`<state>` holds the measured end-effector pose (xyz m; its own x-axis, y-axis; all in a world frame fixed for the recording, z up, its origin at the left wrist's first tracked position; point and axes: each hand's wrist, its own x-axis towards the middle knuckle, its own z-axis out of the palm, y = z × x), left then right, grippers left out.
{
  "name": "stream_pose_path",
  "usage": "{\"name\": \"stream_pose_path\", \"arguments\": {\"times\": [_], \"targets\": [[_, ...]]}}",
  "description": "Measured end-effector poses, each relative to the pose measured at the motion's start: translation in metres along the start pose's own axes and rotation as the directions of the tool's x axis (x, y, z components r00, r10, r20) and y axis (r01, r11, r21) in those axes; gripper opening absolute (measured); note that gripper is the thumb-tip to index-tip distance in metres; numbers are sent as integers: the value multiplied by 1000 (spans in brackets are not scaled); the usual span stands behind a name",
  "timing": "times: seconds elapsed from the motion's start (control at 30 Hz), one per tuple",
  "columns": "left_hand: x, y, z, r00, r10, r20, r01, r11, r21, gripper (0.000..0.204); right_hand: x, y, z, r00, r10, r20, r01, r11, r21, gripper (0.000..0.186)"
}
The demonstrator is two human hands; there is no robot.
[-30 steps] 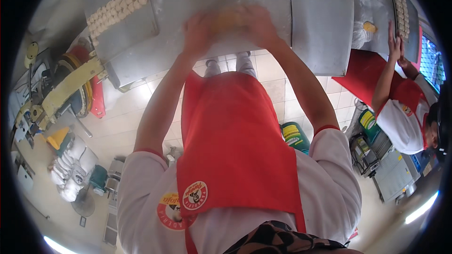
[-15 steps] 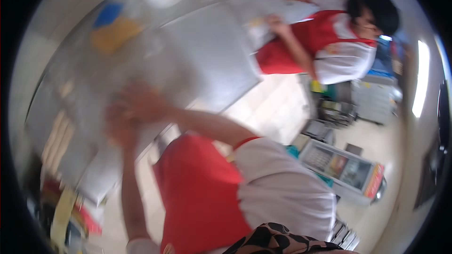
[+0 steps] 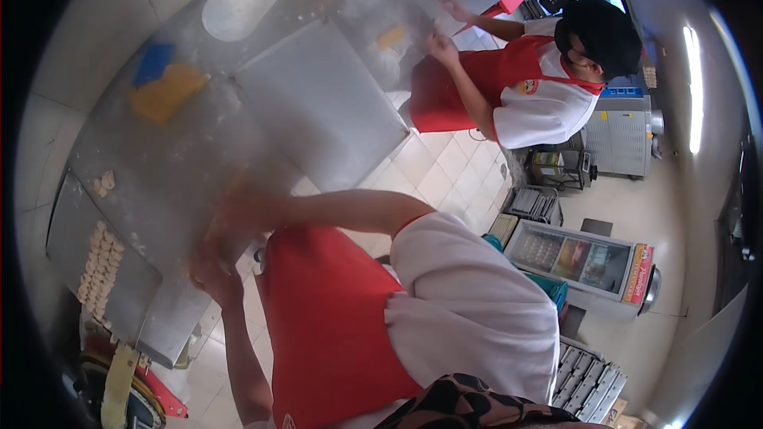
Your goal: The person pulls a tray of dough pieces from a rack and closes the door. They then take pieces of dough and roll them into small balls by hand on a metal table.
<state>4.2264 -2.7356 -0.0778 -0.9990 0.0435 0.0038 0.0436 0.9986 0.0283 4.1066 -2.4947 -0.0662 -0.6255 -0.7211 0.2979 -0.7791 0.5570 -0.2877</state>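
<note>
Your left hand [image 3: 216, 276] and right hand [image 3: 246, 205] are close together over the near edge of the grey metal table [image 3: 187, 151], the right one farther from you. Both are blurred, so you cannot tell from this view whether your fingers are spread, pressed together or pinching something, nor whether anything lies between them. To the left of your left hand, a metal tray [image 3: 137, 290] bears rows of small pale dough pieces [image 3: 101, 270] in a tight band along its far side, and a few loose dough lumps [image 3: 104, 183] sit just beyond it. Farther up the table lies a flat yellow slab [image 3: 168, 94], well apart from your hands, with a flat blue piece [image 3: 154, 63] touching its upper edge. Beyond these stands a whitish oval container [image 3: 241, 1] with white contents. A bare metal sheet [image 3: 326, 99] covers the table to the right of your right hand, and past it a co-worker [image 3: 501, 79] in a red apron has both hands near the table, close to a small yellow block [image 3: 390, 37].
</note>
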Motion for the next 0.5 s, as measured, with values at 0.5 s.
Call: {"name": "stream_pose_path", "arguments": {"times": [0.5], "targets": [[-84,-120,-38,963,-247,-112,200,926,-320,63,-12,13,32,961,267,78,-265,964,-35,54]]}}
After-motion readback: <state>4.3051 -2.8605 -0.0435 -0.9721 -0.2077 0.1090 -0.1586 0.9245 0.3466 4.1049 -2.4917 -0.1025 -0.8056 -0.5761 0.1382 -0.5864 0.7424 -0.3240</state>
